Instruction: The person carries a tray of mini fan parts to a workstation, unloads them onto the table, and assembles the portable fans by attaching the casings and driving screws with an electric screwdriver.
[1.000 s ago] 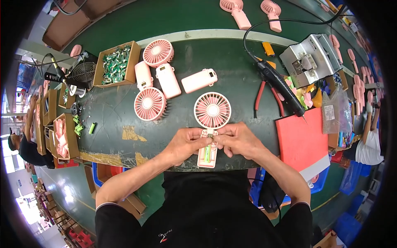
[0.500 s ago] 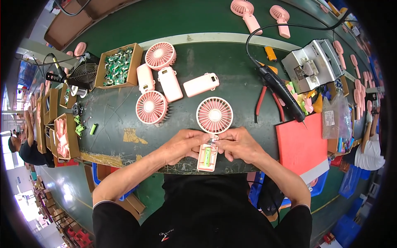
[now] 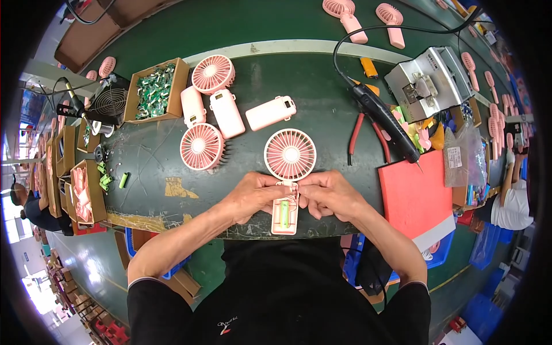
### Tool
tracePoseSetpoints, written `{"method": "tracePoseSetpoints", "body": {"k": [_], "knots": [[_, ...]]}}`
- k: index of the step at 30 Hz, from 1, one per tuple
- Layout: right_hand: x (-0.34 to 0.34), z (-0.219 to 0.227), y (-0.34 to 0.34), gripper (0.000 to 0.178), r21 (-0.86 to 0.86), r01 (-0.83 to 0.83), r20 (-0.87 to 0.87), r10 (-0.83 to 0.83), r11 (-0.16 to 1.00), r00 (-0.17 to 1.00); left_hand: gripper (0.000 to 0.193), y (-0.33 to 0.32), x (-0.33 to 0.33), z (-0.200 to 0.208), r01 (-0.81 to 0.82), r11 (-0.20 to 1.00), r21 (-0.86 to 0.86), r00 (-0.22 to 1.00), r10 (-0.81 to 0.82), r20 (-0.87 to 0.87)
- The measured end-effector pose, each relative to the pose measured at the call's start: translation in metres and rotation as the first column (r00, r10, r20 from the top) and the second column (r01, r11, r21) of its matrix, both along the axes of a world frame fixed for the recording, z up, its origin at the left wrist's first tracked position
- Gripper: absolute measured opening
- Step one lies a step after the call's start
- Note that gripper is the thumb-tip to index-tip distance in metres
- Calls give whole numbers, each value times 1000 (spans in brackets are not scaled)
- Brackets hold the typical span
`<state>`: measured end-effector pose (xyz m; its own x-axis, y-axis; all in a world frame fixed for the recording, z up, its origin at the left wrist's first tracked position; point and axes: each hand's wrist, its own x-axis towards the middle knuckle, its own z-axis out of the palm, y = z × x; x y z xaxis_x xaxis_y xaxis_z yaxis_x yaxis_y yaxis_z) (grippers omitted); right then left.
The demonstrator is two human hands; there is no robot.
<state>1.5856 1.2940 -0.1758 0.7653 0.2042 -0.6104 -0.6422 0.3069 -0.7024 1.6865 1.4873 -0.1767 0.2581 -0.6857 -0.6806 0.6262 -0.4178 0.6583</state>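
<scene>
A pink handheld fan (image 3: 290, 154) lies in front of me, its round grille pointing away and its opened handle toward me. Inside the handle shell (image 3: 276, 224) sits a green cylindrical battery (image 3: 284, 214). My left hand (image 3: 253, 196) grips the neck from the left, thumb pressing on its top. From the other side, my right hand (image 3: 329, 195) pinches the same spot with thumb and forefinger. The small parts under the fingertips are mostly hidden. Beyond, more pink fan heads (image 3: 200, 147) and closed pink handles (image 3: 227, 114) rest on the green bench.
A cardboard box of green circuit boards (image 3: 154, 95) stands at the back left. On the right are red-handled pliers (image 3: 355, 141), a black electric screwdriver (image 3: 386, 122), a red pad (image 3: 415, 190) and a metal-cased device (image 3: 428, 86). Loose green batteries (image 3: 123, 180) lie at left.
The whole scene has shifted slightly left and up in the picture. Both hands stay at the fan's neck, with small finger movements there.
</scene>
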Motion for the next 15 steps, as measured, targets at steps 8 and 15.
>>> {"method": "tracePoseSetpoints", "body": {"k": [8, 15], "knots": [[-1, -1, -1, 22, 0, -32, 19, 32, 999, 999, 33, -1, -6, 2, -25, 1000, 10, 997, 25, 72], [-3, 2, 0, 21, -10, -21, 55, 21, 1000, 998, 34, -1, -1, 1, 1, 1000, 15, 999, -2, 33]]}}
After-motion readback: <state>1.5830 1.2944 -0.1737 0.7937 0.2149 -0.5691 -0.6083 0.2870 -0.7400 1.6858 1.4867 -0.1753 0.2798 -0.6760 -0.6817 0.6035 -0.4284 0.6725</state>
